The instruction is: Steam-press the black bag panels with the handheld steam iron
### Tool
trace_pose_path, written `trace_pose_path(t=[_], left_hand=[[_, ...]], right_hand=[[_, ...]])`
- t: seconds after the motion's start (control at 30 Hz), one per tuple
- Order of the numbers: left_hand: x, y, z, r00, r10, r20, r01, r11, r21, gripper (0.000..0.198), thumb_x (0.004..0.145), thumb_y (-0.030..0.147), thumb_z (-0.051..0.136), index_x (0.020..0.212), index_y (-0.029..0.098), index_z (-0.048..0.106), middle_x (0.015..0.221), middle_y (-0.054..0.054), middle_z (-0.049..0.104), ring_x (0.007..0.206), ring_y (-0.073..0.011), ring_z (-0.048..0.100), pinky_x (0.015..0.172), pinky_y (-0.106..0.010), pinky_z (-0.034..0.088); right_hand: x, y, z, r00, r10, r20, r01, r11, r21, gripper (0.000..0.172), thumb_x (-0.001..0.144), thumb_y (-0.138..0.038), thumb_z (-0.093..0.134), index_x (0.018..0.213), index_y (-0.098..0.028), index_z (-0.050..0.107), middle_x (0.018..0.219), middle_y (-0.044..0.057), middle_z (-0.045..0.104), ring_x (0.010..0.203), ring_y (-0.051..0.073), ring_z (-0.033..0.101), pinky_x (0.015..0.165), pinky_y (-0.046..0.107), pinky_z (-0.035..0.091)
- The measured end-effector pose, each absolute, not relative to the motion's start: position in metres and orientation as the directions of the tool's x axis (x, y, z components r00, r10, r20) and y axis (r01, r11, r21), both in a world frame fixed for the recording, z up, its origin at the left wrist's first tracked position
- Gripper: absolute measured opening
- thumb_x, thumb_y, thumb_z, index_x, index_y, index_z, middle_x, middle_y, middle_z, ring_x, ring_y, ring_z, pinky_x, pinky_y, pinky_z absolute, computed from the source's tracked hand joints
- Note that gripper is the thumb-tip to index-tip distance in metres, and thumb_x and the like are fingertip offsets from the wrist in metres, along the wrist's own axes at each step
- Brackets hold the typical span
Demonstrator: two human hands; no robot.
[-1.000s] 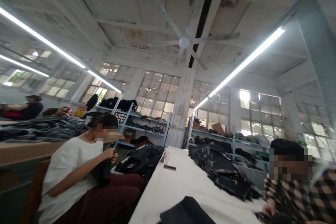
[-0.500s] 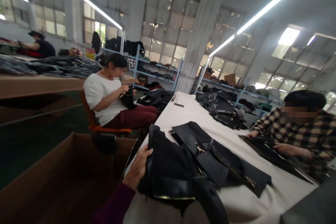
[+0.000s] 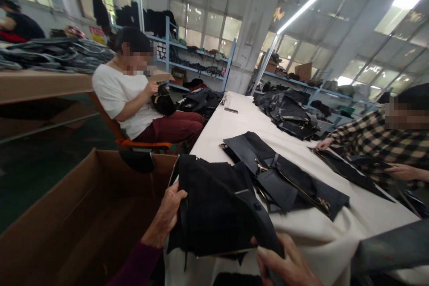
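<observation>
At the near end of the table [image 3: 234, 125] lies a black bag [image 3: 211, 205], spread flat, with its left side out at the table's left edge. The left hand [image 3: 167, 210] has that side pinched, thumb on top and the other fingers mostly hidden beneath – a grip that probably stops the limp sheet from sagging off the table. Over the table's near end, the right hand [image 3: 286, 259] is closed round the strap [image 3: 263, 219], likely so that the two hands bear on opposite sides of the bag and steady it between them. A gold zip [image 3: 228, 254] runs along the bag's edge nearest the table's near end.

Mid-table, a second bag [image 3: 279, 187] lies just beyond the first, perhaps set there for easy reach. Towards the table's far end rests a phone [image 3: 231, 110], presumably put well away from the handling. An open box [image 3: 50, 208] stands beside the table's left edge, near the left arm. Along the table's far right edge is a dark heap [image 3: 284, 109] – and nearer, on that same side, a person in checks [image 3: 378, 136] handles dark material.
</observation>
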State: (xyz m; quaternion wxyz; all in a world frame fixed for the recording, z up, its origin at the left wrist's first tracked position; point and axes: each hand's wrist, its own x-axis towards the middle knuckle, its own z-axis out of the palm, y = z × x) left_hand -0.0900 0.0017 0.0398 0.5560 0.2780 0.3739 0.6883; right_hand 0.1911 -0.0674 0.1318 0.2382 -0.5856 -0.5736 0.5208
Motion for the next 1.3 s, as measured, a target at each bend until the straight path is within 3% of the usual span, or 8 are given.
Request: trace_pose_path(t=[0.1,0.23,0.4,0.57,0.67,0.8,0.93,1.3], left_hand=[[-0.098,0.0,0.042,-0.307,0.948,-0.088,-0.346,-0.025,0.938,0.042,0.064,0.019,0.057,0.106,0.012,0.061,0.06,0.004,0.058,0.049,-0.0099,0.048,0.043,-0.017,0.037],[-0.101,0.011,0.061,-0.327,0.945,0.03,-0.025,-0.04,0.999,0.048,0.067,0.02,0.052,0.114,0.015,0.061,0.081,-0.001,0.067,0.065,-0.0151,0.059,0.054,-0.02,0.045],[-0.092,0.037,0.098,-0.314,0.931,0.189,0.322,-0.083,0.943,0.046,0.066,0.022,0.05,0.108,0.012,0.067,0.088,-0.005,0.069,0.072,-0.0204,0.062,0.061,-0.024,0.047],[-0.098,0.077,0.128,-0.323,0.896,0.304,0.447,-0.139,0.884,0.046,0.067,0.022,0.051,0.109,0.014,0.067,0.093,-0.006,0.07,0.08,-0.0219,0.064,0.067,-0.025,0.047],[-0.103,0.1,0.127,-0.321,0.867,0.381,0.655,-0.087,0.75,0.042,0.073,0.021,0.05,0.111,0.011,0.064,0.095,-0.009,0.068,0.087,-0.0248,0.063,0.076,-0.03,0.047],[-0.084,0.107,0.092,-0.185,0.853,0.488,0.956,0.041,0.289,0.047,0.084,0.019,0.044,0.13,0.007,0.048,0.116,-0.02,0.057,0.102,-0.0339,0.056,0.083,-0.042,0.047],[-0.051,0.096,0.044,0.265,0.817,0.512,0.958,-0.284,-0.042,0.043,0.091,0.023,0.045,0.134,0.022,0.047,0.134,-0.013,0.048,0.121,-0.031,0.044,0.103,-0.051,0.032],[-0.046,0.094,0.019,0.312,0.819,0.482,0.938,-0.345,-0.023,0.043,0.094,0.023,0.036,0.135,0.025,0.044,0.131,-0.012,0.05,0.118,-0.0281,0.045,0.094,-0.047,0.038]], right_hand=[[0.19,-0.06,0.131,-0.246,0.909,-0.335,0.365,-0.233,-0.901,0.056,0.074,-0.057,0.059,0.105,-0.012,0.047,0.061,-0.001,0.056,0.043,0.009,0.048,0.042,0.02,0.034],[0.197,-0.054,0.13,-0.193,0.929,-0.316,0.322,-0.245,-0.915,0.054,0.074,-0.056,0.061,0.102,-0.012,0.048,0.061,-0.002,0.054,0.042,0.009,0.048,0.042,0.019,0.036],[0.214,-0.053,0.123,-0.211,0.924,-0.32,0.303,-0.249,-0.92,0.052,0.072,-0.061,0.062,0.083,-0.011,0.054,0.054,-0.001,0.051,0.039,0.009,0.046,0.039,0.02,0.034],[0.234,-0.06,0.117,-0.192,0.931,-0.31,0.26,-0.257,-0.931,0.05,0.074,-0.059,0.062,0.08,-0.01,0.054,0.052,-0.001,0.049,0.037,0.009,0.045,0.038,0.02,0.032],[0.244,-0.066,0.115,-0.147,0.941,-0.304,0.231,-0.266,-0.936,0.052,0.075,-0.056,0.063,0.096,-0.009,0.053,0.055,-0.002,0.051,0.038,0.009,0.046,0.038,0.02,0.033],[0.252,-0.072,0.11,-0.139,0.94,-0.313,0.233,-0.276,-0.932,0.056,0.076,-0.056,0.062,0.103,-0.009,0.05,0.055,-0.003,0.051,0.039,0.009,0.047,0.039,0.019,0.035],[0.251,-0.071,0.106,-0.177,0.931,-0.319,0.232,-0.275,-0.933,0.053,0.077,-0.053,0.061,0.103,-0.009,0.049,0.053,-0.003,0.051,0.039,0.009,0.046,0.038,0.019,0.033],[0.226,-0.03,0.111,-0.203,0.92,-0.334,0.256,-0.28,-0.925,0.039,0.08,-0.05,0.062,0.07,-0.013,0.054,0.05,-0.001,0.05,0.043,0.009,0.046,0.042,0.019,0.036]])
